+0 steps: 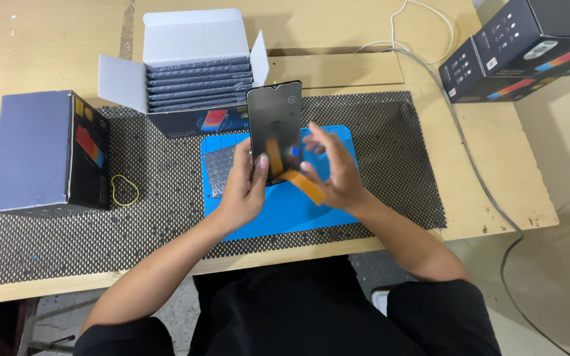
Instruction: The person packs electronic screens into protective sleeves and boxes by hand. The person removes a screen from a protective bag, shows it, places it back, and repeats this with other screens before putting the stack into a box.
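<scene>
While the left hand (245,188) stands the black phone screen (275,128) upright over the blue mat (278,211) near the table's front edge, a steady grip on the screen's edges would likely keep its orange ribbon cable (301,184) from creasing. That hand is closed around the screen's lower part. The right hand (334,171), fingers spread loosely, touches the cable beside it.
</scene>
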